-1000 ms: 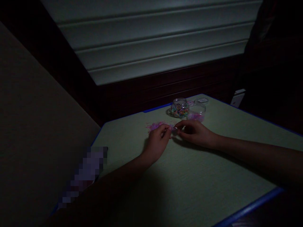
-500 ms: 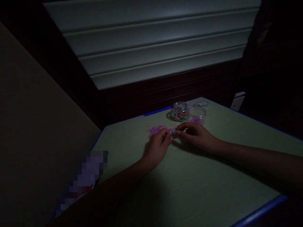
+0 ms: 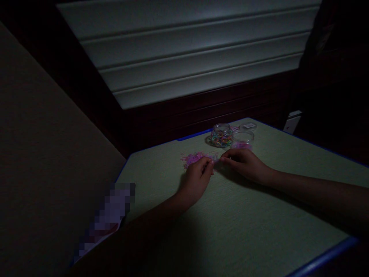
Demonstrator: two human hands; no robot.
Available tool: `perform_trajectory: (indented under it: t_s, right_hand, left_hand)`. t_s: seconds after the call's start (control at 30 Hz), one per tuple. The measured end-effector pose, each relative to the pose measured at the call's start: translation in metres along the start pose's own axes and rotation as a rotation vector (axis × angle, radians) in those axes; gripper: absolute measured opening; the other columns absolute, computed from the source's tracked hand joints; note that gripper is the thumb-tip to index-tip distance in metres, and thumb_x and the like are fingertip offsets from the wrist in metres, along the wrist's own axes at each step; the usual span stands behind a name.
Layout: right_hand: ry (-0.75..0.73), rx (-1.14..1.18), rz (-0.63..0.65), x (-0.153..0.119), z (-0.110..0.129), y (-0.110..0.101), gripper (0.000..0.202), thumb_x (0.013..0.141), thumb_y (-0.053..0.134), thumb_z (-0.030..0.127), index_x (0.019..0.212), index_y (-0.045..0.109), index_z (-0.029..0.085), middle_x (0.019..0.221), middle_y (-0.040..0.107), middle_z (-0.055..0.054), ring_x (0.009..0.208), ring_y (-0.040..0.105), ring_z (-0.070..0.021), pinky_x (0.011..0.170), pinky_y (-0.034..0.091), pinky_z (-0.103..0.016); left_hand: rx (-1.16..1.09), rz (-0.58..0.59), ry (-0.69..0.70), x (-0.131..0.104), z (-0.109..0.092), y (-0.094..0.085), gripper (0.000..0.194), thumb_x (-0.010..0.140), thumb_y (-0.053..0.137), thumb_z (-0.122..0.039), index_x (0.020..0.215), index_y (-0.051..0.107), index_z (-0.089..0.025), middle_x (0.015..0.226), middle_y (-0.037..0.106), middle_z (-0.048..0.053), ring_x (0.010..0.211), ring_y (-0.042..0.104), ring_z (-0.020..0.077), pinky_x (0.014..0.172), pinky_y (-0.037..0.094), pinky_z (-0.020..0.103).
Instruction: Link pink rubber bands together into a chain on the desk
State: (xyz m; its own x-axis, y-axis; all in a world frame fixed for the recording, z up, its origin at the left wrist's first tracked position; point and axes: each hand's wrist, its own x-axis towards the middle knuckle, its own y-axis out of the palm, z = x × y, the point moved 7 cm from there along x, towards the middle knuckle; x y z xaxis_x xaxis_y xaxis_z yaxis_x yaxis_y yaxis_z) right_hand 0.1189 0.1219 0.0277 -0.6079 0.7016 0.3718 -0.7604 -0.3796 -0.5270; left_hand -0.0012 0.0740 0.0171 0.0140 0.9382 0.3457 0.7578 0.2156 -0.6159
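Note:
My left hand (image 3: 197, 177) is closed in a pinch at the near edge of a loose pile of small pink and purple bands (image 3: 193, 158). Just to its right, my right hand (image 3: 246, 163) also pinches, thumb against index finger. Something thin and pale shows faintly between the two sets of fingertips, too small and dark to name. Behind my right hand stands a clear open jar (image 3: 243, 136) with pink bits in it. Beside that, a second clear jar (image 3: 221, 136) holds multicoloured rubber bands.
A clear round lid (image 3: 248, 126) with a white label lies near the far corner of the pale green table (image 3: 245, 223), which has blue edging. A blurred-out sheet or packet (image 3: 111, 211) is at the left edge. A slatted shutter (image 3: 196, 46) rises behind.
The fingertips of my right hand have come together in a pinch; before, thumb and index finger were further apart. The whole view has shifted slightly. My left hand keeps its pinch.

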Motion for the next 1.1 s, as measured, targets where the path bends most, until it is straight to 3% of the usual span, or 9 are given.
perform_trajectory:
  t_s: [0.4,1.1]
  right_hand:
    - [0.065,0.067,0.027,-0.0007,-0.0044,0.0032,0.030,0.076,0.044,0.037,0.075,0.061,0.012,0.064,0.056,-0.002,0.056,0.047,-0.0095,0.051,0.036,-0.021]
    - [0.064,0.089,0.014,0.0012,-0.0068,0.0025,0.027,0.074,0.048,0.035,0.078,0.061,0.012,0.070,0.059,-0.004,0.063,0.051,-0.0116,0.057,0.040,-0.023]
  left_hand:
    - [0.028,0.005,0.014,-0.0005,-0.0022,0.0012,0.028,0.082,0.033,-0.038,0.074,0.050,-0.018,0.063,0.052,-0.002,0.056,0.049,0.0086,0.053,0.036,0.020]
    - [-0.011,0.015,-0.003,0.0004,0.0027,0.0045,0.025,0.080,0.037,-0.038,0.079,0.051,-0.018,0.064,0.054,-0.002,0.057,0.051,0.0090,0.053,0.038,0.020]
